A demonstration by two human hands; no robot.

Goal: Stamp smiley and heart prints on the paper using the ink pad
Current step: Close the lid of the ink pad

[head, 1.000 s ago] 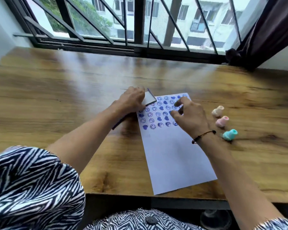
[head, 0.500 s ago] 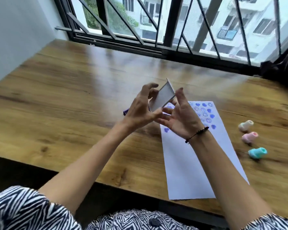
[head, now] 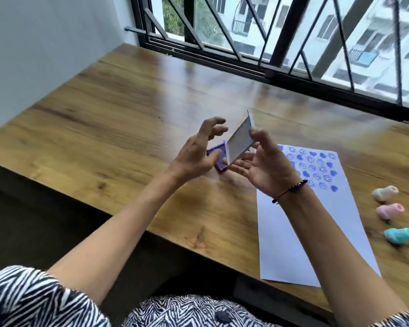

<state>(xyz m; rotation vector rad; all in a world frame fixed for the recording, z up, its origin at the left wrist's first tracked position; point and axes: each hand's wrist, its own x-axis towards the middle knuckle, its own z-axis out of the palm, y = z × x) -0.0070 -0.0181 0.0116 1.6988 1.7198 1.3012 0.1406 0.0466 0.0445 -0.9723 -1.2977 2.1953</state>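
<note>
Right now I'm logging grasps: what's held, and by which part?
The right hand holds the flat white rectangular lid by its right edge; the left hand is open, holding nothing.

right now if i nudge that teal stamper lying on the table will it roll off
The teal stamper lies on its side and looks rounded, so a nudge would probably roll it. It is small and likely light. The table edge is close in front of it, so it could go off.

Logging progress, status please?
Right hand holds ink pad lid; left hand open beside it. Ink pad uncovered on table. Paper part stamped. Nothing in the way.
</note>
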